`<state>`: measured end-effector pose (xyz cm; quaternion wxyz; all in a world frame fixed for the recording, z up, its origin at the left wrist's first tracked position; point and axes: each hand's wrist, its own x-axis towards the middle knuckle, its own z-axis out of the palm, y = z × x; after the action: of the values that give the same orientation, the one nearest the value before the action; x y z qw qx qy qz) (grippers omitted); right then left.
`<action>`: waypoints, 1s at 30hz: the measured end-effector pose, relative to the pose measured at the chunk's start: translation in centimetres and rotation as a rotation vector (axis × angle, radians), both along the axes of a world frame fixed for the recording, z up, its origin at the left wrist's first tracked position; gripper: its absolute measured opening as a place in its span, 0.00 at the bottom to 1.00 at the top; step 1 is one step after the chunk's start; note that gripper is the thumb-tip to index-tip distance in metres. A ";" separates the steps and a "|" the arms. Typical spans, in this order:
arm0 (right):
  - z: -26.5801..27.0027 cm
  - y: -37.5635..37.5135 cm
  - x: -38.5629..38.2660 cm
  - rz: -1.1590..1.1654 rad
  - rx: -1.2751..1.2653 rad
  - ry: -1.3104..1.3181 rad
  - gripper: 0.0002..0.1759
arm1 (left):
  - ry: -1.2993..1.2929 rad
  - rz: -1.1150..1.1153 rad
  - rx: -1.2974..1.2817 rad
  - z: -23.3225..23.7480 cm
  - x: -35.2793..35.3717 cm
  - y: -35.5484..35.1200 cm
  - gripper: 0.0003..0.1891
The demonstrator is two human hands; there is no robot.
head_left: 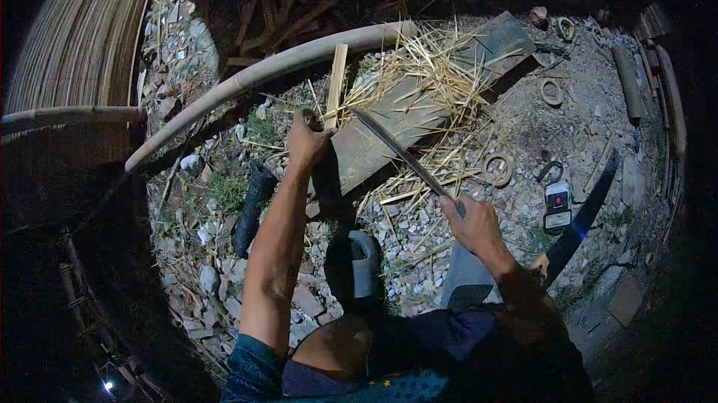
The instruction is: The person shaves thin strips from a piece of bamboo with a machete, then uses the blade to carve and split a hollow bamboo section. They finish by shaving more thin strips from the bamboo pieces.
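My left hand (308, 139) is closed round the lower end of a flat, pale bamboo piece (338, 81) that points up and away. My right hand (475, 225) grips a long, narrow blade (400, 150) by its near end. The blade slants up to the left, its tip close to the bamboo piece. Beneath and beyond the blade lies a grey board (389, 130), with a heap of thin bamboo slivers (441, 77) across it.
A thick bamboo pole (262, 74) curves behind my left hand. A large curved knife (587, 212) and a small black-and-white box (557, 207) lie at right. Bamboo rings (497, 169) rest on stony ground. Woven slats (75, 36) stand upper left.
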<state>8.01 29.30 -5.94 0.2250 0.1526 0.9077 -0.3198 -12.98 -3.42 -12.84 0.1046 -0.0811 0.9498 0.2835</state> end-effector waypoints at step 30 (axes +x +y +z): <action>2.2 -0.2 0.3 -0.044 -0.210 0.068 0.28 | 0.348 0.309 0.782 18.2 10.2 8.3 0.07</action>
<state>8.35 29.07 -3.70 0.2015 0.1371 0.8728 -0.4229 -2.82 4.86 5.40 -0.0773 -0.1276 0.7515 0.6426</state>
